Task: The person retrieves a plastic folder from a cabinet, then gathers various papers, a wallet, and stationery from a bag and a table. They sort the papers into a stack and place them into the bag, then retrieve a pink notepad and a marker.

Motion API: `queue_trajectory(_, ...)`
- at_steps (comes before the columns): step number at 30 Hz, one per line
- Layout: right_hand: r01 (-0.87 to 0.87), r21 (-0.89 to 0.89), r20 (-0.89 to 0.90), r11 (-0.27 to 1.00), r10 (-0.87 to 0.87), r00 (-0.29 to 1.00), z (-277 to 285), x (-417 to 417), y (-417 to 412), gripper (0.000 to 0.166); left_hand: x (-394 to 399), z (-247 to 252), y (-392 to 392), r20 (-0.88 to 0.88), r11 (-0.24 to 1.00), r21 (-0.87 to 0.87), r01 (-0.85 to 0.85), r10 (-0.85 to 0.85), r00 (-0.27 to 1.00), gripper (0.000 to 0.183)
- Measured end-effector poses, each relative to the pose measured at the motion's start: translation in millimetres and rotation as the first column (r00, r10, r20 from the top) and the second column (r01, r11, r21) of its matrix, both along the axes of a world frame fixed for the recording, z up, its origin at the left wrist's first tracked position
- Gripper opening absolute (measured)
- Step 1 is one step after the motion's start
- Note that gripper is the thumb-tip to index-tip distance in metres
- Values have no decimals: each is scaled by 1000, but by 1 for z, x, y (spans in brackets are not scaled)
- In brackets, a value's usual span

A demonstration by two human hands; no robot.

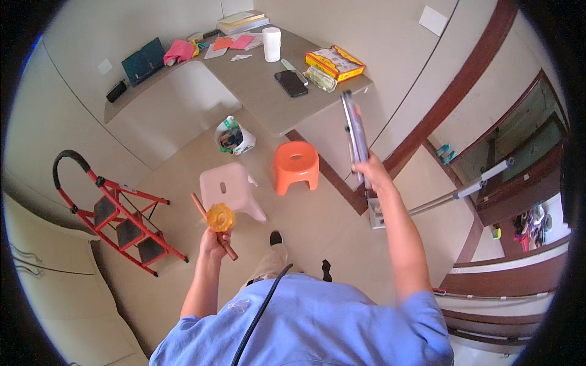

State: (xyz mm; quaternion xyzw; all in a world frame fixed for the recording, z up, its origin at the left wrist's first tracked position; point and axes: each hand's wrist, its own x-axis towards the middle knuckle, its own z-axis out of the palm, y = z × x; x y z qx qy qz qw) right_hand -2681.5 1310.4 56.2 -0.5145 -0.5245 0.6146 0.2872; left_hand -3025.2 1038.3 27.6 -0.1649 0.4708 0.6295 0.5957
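My left hand [213, 243] grips a reddish-brown stick [198, 204] together with a scalloped amber dish [220, 217], perhaps glass. Both are held above the floor, in front of a pale pink plastic stool [224, 185]. Out to the right, my right hand [373, 171] is closed around the lower end of a thin, flat bundle [355, 132], held on edge and blurred. It looks like notebooks or folders, but I cannot tell which. Its upper end is near the front corner of a grey desk [316, 110].
An orange plastic stool [296, 160] and a lined waste bin [242, 139] stand before the desk. A red folding stepladder [130, 228] is at left. On the desktop are a smartphone [291, 83], a paper roll [271, 44] and a yellow-red box [336, 63]. A flat mop [376, 214] leans at right.
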Motion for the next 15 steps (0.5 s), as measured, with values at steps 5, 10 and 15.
queue_trajectory(5, -111, 157, 361, 981, 48, 932, -8, -99, 168, 40, -31, -22, 80, 11, 999, 33, 4, -5, 1000, 18)
queue_trajectory(10, -229, 157, 731, 961, 42, 681, -22, -173, 268, 37, -50, -13, 154, 12, 999, 49, 21, -21, 1000, 22)
queue_trajectory(15, -260, 163, 799, 952, 28, 601, -58, -206, 340, 42, -64, -2, 234, 17, 996, 59, 69, -70, 997, 22)
